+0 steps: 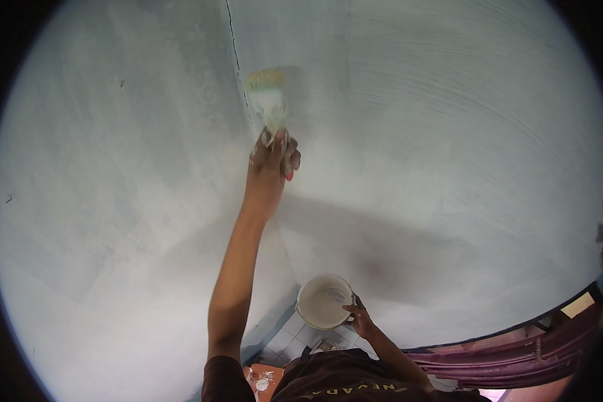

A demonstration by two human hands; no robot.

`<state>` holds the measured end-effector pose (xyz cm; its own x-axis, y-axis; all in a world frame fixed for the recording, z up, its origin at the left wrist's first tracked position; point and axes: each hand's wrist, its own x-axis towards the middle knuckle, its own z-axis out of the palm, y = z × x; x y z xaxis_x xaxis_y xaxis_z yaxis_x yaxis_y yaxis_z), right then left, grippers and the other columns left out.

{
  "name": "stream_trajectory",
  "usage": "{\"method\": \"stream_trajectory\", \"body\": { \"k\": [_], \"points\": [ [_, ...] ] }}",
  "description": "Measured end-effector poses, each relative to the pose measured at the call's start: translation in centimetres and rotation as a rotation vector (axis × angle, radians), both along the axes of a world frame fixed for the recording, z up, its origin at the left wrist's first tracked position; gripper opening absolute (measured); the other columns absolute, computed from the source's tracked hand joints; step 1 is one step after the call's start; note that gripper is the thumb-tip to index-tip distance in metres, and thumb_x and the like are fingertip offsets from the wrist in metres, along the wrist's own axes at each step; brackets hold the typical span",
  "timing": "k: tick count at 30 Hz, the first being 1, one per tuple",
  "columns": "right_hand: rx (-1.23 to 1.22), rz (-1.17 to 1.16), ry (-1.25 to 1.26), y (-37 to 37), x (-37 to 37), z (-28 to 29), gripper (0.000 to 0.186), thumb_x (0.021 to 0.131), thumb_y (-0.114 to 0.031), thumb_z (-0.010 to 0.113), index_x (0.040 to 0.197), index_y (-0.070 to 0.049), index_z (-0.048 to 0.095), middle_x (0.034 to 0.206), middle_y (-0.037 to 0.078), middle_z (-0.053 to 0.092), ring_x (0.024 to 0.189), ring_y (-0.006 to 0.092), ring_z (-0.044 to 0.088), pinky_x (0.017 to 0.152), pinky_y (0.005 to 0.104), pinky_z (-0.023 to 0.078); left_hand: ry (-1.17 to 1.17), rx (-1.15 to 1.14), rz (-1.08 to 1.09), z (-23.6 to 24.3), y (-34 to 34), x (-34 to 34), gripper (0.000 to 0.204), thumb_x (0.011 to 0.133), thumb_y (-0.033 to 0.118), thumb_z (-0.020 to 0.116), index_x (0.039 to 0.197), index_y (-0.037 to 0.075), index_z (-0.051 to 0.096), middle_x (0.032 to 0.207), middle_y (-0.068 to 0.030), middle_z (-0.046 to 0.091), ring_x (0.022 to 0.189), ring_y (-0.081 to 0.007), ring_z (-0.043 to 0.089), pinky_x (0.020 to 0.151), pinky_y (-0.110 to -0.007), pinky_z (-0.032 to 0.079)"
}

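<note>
A wide paintbrush (269, 94) is raised against the pale grey wall near the corner, bristles up. Its bristles look yellowish-green at the tips and are coated in white paint lower down. My left hand (273, 154) is closed around the handle, with a red bit of it showing below the fingers and white smears on the skin. Lower down, my right hand (359, 317) grips the rim of a white bucket (303, 295). Pale paint lies inside that bucket, whose mouth faces up toward me.
A dark crack (233, 40) runs down the wall (415, 134) beside the brush. Purple curtains (502, 365) hang at the lower right. Below the bucket are white floor tiles (290, 342) and an orange surface (268, 372) with white splotches.
</note>
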<state>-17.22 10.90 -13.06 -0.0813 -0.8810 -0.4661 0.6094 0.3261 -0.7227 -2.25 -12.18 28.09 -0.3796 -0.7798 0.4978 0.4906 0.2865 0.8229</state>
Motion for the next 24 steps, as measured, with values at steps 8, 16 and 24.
{"method": "stream_trajectory", "body": {
  "k": [8, 16, 24],
  "points": [
    [0.022, -0.056, -0.007, -0.1, -0.2, -0.2, 0.085, 0.083, -0.016, 0.074, 0.155, -0.025, 0.028, 0.138, 0.012, 0.049, 0.128, 0.0323, 0.048, 0.092, 0.0595, 0.050, 0.004, 0.140, -0.294, 6.1, -4.5, -2.5, 0.028, 0.108, 0.031, 0.044, 0.093, 0.010, 0.050, 0.071, 0.0040, 0.038, 0.058, -0.0056, 0.032, 0.049, -0.022, 0.027],
    [0.041, -0.143, -0.056, -0.1, 0.6, -1.4, 0.083, 0.083, -0.016, 0.074, 0.153, -0.024, 0.030, 0.137, 0.012, 0.049, 0.126, 0.0323, 0.049, 0.088, 0.0566, 0.053, -0.225, 0.256, -0.357, 1.4, -7.6, -3.4, 0.041, 0.109, 0.043, 0.039, 0.082, 0.013, 0.041, 0.066, 0.0062, 0.031, 0.052, -0.0049, 0.024, 0.045, -0.022, 0.021],
    [0.044, -0.181, -0.014, 0.2, 0.9, -2.7, 0.086, 0.083, -0.019, 0.074, 0.154, -0.025, 0.027, 0.138, 0.013, 0.048, 0.128, 0.0340, 0.047, 0.091, 0.0595, 0.051, -0.169, 0.352, -0.389, -6.2, -8.5, -2.7, 0.049, 0.104, 0.054, 0.045, 0.075, 0.015, 0.038, 0.062, 0.0058, 0.031, 0.051, -0.0061, 0.025, 0.047, -0.024, 0.021]
  ]
}}
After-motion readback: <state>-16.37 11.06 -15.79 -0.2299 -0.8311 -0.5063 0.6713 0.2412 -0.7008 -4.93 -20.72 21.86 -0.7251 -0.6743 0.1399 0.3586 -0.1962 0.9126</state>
